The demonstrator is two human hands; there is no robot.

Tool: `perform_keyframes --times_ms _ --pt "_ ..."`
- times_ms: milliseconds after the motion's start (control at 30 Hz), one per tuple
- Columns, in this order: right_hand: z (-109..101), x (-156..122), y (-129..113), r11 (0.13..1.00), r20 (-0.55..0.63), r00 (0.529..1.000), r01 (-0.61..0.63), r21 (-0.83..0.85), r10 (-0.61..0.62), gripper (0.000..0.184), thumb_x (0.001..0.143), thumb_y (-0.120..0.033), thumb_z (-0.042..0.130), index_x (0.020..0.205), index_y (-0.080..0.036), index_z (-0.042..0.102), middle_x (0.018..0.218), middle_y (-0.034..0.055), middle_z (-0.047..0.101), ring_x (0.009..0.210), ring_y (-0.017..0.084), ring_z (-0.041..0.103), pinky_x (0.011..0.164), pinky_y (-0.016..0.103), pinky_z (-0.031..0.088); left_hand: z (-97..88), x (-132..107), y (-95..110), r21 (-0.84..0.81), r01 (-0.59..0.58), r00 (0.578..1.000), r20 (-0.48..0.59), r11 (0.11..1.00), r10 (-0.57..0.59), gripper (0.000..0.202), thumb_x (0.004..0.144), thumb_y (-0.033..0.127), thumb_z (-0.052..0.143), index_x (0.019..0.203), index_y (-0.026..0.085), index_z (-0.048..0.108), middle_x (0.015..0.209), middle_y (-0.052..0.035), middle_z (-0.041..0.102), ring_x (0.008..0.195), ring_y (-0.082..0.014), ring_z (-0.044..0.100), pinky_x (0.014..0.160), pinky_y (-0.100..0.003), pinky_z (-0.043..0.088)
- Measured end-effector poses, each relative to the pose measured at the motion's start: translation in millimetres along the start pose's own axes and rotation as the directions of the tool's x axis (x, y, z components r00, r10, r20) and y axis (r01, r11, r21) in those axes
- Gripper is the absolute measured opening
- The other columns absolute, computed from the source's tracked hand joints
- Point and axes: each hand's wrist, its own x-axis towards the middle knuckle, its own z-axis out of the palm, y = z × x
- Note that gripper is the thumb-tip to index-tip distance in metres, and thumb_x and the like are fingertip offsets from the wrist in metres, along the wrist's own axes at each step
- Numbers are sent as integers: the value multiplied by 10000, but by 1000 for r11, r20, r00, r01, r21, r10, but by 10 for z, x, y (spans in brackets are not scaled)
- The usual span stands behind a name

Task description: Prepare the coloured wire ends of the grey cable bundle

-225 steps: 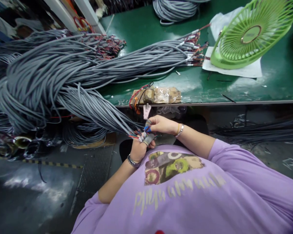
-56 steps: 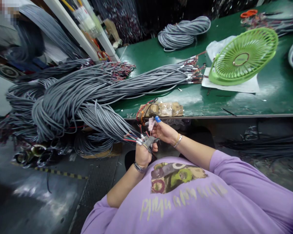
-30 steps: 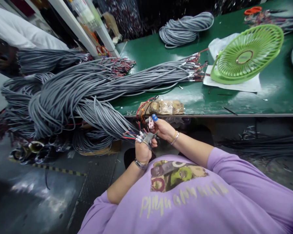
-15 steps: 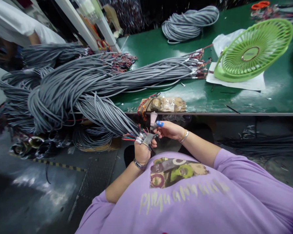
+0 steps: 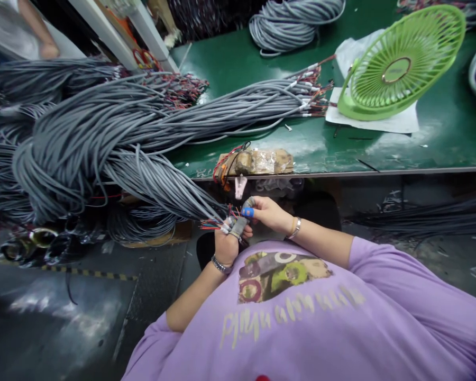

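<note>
My left hand (image 5: 227, 246) is closed around the end of a bundle of grey cables (image 5: 174, 185), just below the table's front edge. Stripped coloured wires (image 5: 211, 225) fan out beside its fingers, and grey wrapping covers its thumb. My right hand (image 5: 270, 214) meets it at the wire ends with thumb and forefinger pinched together. Blue tape wraps the right thumb and grey wrapping the forefinger; a thin wire seems to be between them, though the tips are too small to make out. Above the hands, a small pale pink tapered piece (image 5: 240, 187) hangs at the table edge.
On the green table (image 5: 432, 153) lie more grey cables (image 5: 238, 114) and a coiled cable bundle (image 5: 293, 26). A green fan (image 5: 400, 69) stands at the right. A taped wooden block (image 5: 267, 161) with wires sits on the front edge. Another person's arm (image 5: 37, 26) shows upper left.
My right hand has moved away from the pink piece and closer to the wire ends in my left hand. The view has shifted slightly, so the table appears higher and further left.
</note>
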Motion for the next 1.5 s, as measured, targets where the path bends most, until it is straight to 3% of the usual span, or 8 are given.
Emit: perform_keyframes --times_ms 100,367,633,800,1000,1133,1300,1500 --pt "23 74 41 999 14 1000 -24 30 24 440 589 -511 834 676 -156 590 530 -51 529 488 68 437 478 211 372 -30 -12 13 16 25 998 49 1000 -26 320 714 441 760 652 144 660 571 -39 684 462 -134 631 473 -225 496" --pt "-44 29 127 941 13 983 -179 288 183 362 671 -442 803 835 -154 658 802 30 659 604 76 532 538 209 468 34 10 132 -196 8 994 -105 981 -30 309 667 413 783 652 141 637 512 2 639 410 -111 594 438 -212 479" --pt "103 31 -8 996 -15 998 -56 76 57 383 594 -395 848 733 -147 591 622 -28 580 563 82 476 519 214 352 42 4 88 -176 -7 994 -105 984 -12 330 688 429 773 620 149 611 505 0 631 418 -125 607 441 -222 484" --pt "98 30 43 987 63 996 -66 148 57 364 632 -406 822 753 -152 591 619 -15 602 549 90 490 534 228 337 16 22 107 -222 6 997 -74 975 -23 340 681 441 773 640 143 617 503 -2 632 411 -122 598 438 -224 489" --pt "44 9 103 971 180 984 -33 237 -10 371 679 -432 810 805 -164 587 639 6 632 580 119 536 555 240 348 -25 83 166 -318 115 988 -60 941 -141 340 610 420 806 668 155 602 498 14 633 396 -109 584 438 -219 504" --pt "31 44 101 975 110 994 -35 219 11 397 607 -416 859 784 -142 632 664 -4 625 547 80 483 543 224 354 -52 91 181 -297 152 988 22 943 -152 342 608 431 801 654 150 612 486 5 624 382 -113 574 423 -229 510" --pt "84 55 108 960 160 979 -159 232 123 445 607 -486 841 759 -146 596 575 -15 594 485 79 471 486 210 305 -83 81 165 -245 167 985 88 955 -150 319 622 406 801 617 136 630 479 -10 624 376 -112 563 394 -224 497" --pt "106 37 100 966 39 986 -166 197 162 491 534 -483 872 722 -135 581 530 -49 519 461 50 395 470 201 300 -47 59 131 -248 100 995 -2 964 -103 302 636 387 794 615 138 623 473 -1 614 358 -104 549 367 -202 460"
